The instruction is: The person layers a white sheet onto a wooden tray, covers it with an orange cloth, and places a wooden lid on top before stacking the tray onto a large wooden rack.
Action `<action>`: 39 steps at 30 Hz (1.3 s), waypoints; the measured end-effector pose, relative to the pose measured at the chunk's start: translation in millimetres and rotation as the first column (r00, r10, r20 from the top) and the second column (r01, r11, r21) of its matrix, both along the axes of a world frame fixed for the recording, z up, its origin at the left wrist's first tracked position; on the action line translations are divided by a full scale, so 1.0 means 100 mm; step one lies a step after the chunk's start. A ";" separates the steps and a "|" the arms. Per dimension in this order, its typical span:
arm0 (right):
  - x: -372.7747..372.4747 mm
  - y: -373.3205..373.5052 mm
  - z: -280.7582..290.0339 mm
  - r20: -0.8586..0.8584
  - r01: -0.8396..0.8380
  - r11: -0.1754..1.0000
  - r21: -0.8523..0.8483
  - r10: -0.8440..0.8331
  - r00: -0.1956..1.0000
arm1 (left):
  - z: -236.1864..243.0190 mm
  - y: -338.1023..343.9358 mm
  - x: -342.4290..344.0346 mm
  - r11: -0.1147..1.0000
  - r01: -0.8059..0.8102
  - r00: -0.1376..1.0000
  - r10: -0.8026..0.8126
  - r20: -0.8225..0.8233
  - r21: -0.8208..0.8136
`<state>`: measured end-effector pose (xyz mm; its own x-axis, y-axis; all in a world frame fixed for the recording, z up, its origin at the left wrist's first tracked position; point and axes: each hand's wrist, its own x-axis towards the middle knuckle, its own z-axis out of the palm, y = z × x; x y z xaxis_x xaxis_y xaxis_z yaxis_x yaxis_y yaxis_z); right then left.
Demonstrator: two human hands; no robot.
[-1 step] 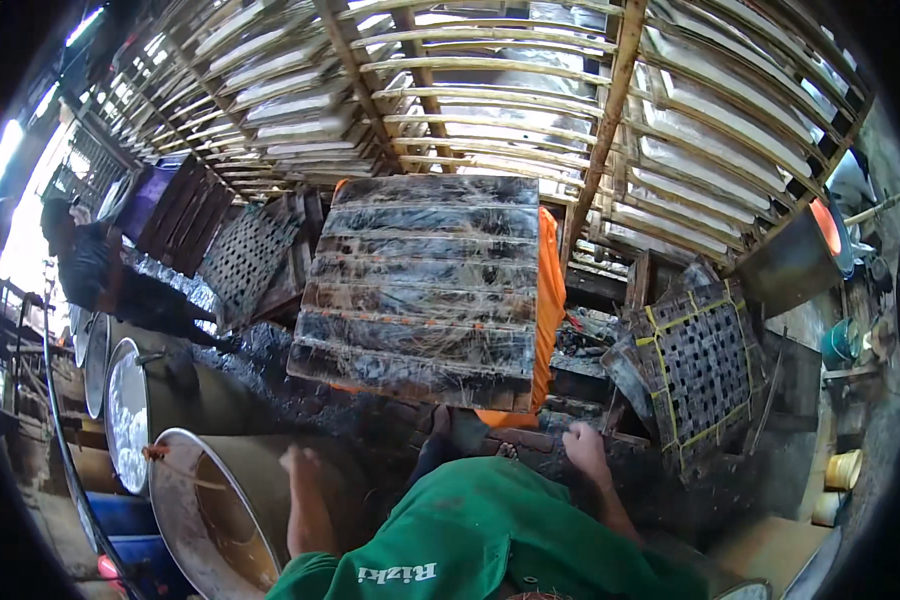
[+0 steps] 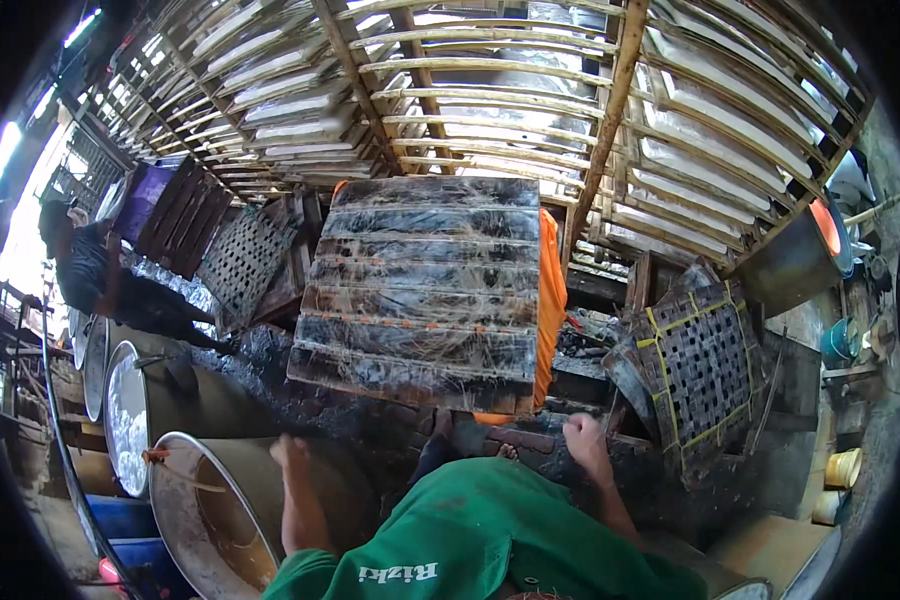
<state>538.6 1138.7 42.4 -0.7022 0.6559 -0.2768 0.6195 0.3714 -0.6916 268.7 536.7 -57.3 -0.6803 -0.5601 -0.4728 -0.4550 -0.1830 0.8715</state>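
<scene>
- Fingers curl inward on our right hand point(image 2: 586, 442); on our left hand point(image 2: 291, 453) we cannot tell.
- We likely handle the slatted panel point(image 2: 420, 275) best two-handed.

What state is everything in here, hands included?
Left hand: loosely curled, apparently empty
Right hand: closed fist, apparently empty
Slatted wooden panel: streaked, unbroken-looking
Orange cloth: partly hidden
Nearest drum: open-topped
Drum beyond it: open-topped, white contents visible
Yellow-edged woven panel: tilted
</scene>
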 end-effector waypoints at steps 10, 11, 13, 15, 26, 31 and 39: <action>-2.38 -0.19 0.29 -0.173 0.165 0.986 0.020 -0.159 0.972 | 1.26 1.97 -3.52 0.577 0.368 0.701 -0.687 -0.190 -0.729; -2.49 -0.21 0.22 -0.163 0.176 0.984 -0.004 -0.175 0.971 | 1.15 2.09 -3.80 0.638 0.361 0.662 -0.689 -0.295 -0.680; -2.45 -0.23 0.48 -0.072 0.284 0.959 0.021 -0.282 0.957 | 1.47 2.96 -4.10 0.300 0.391 0.666 -0.745 0.042 -0.870; -2.49 -0.32 0.66 0.008 0.293 0.951 0.094 -0.295 0.955 | 1.32 3.25 -4.49 0.355 0.165 0.760 -0.641 -0.111 -0.920; -2.68 -0.31 0.48 -0.122 0.275 0.944 0.180 -0.256 0.959 | -0.10 2.07 -5.95 0.701 0.457 0.862 -0.501 0.077 -0.548; -2.62 -0.13 0.58 -0.134 0.337 0.918 -0.209 -0.368 0.920 | 0.44 1.76 -4.75 0.761 0.530 0.685 -0.645 -0.340 -0.375; -3.16 0.55 0.23 -0.012 0.362 0.903 -0.230 -0.374 0.927 | 1.18 1.69 -2.93 0.597 0.782 0.598 -0.800 0.056 0.176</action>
<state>222.6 1194.1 65.3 -0.4406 0.7974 -0.4123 0.6420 -0.0411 -0.7656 -24.2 705.9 61.1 -0.7625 0.2386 -0.6014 -0.5672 0.2007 0.7987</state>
